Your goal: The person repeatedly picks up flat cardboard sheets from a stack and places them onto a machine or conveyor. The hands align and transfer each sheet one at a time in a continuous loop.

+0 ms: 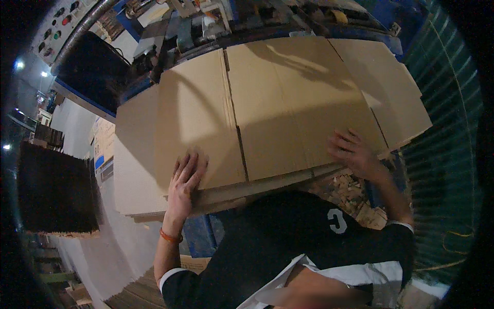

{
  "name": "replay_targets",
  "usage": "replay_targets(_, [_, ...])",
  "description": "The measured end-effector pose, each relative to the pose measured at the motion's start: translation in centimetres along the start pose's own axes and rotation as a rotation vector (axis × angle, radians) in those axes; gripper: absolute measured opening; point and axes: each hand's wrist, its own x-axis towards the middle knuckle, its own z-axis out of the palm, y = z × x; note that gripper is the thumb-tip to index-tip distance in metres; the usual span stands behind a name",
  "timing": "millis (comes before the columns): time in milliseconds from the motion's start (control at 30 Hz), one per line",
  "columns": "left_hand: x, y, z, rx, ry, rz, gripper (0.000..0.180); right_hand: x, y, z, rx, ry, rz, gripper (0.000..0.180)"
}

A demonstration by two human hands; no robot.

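Both hands, left hand (186,177) and right hand (354,153), flat and spread open on the near edge of the cardboard sheet (267,108); looks light, stiff, bendy, best gripped at edges.

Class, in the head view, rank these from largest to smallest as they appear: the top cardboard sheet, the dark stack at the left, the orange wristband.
1. Top cardboard sheet, by far the largest.
2. Dark stack; nearness to the camera may enlarge it.
3. Orange wristband on the left wrist, smallest.
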Motion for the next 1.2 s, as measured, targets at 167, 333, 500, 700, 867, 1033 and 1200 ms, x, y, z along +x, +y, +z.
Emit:
replay_targets(167, [-0.7, -3.3, -1.0, -0.063, -0.179, 0.061, 0.066, 0.7, 6.8, -0.1, 0.23, 0.204, 0.409, 0.036])
replay_targets(333, [4.2, -14.4, 2.7, -0.349, 0.108, -0.455, 0.058, 5.0, 18.4, 0.7, 0.908, 0.558, 0.931, 0.049])
replay_targets(500, [8.0, -20.5, 4.5, -0.262, 0.299, -0.712, 0.04, 8.9, 22.7, 1.6, 0.497, 0.231, 0.985, 0.032])
replay_targets(700, [8.7, -19.5, 5.4, -0.386, 0.433, -0.706, 0.04, 9.6, 20.9, 2.9, -0.135, 0.327, 0.779, 0.03])
replay_targets(867, [9.4, -18.7, 4.9, -0.117, 0.352, -0.744, 0.043, 10.5, 20.3, 3.0, -0.269, 0.338, 0.79, 0.03])
replay_targets(1033, [10.3, -16.1, 2.8, 0.161, 0.229, -0.71, 0.045, 12.1, 17.4, 0.0, -0.235, 0.075, 0.811, 0.034])
replay_targets(1200, [8.4, -10.3, 1.0, 0.247, 0.289, -0.504, 0.049, 7.6, 8.5, -2.3, -0.339, 0.148, 0.522, 0.063])
